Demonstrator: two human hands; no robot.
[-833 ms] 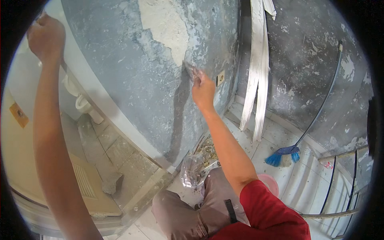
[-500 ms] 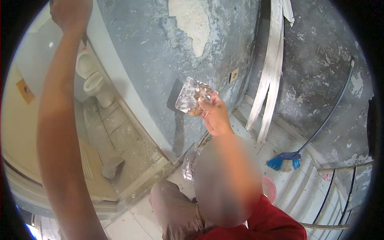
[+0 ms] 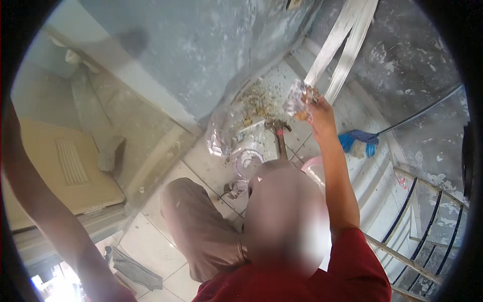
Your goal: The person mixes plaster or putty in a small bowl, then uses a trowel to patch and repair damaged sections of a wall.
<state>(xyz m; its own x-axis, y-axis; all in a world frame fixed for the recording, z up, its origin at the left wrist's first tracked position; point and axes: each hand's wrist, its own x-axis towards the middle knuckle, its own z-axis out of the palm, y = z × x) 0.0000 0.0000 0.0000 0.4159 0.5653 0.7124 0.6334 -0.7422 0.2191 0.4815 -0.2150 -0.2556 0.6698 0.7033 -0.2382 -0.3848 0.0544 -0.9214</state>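
Observation:
My right hand (image 3: 320,109) is closed around a flat, squarish putty scraper (image 3: 296,99) smeared with white and brown. It is held above the floor, away from the blue-grey wall (image 3: 186,55), and blurred by motion. Below it on the tiles lies a claw hammer (image 3: 279,135), beside scattered plaster crumbs (image 3: 255,103). A crumpled clear plastic bag (image 3: 219,138) lies against the wall's foot, near a round clear container (image 3: 248,163). Of my left arm, only the forearm (image 3: 48,221) shows, running up the left side; the hand is beyond the picture's dark rim.
A blue broom (image 3: 358,138) and long white strips (image 3: 347,50) lean at the right wall. A pink basin (image 3: 313,165) stands partly hidden by a blurred round patch. Right, a metal rack (image 3: 402,256); left, a doorway with a grey block (image 3: 111,153) and a tan panel (image 3: 60,171).
My view has tilted down toward the floor. My right hand has taken the scraper away from the wall, to the right. My left hand has left the picture.

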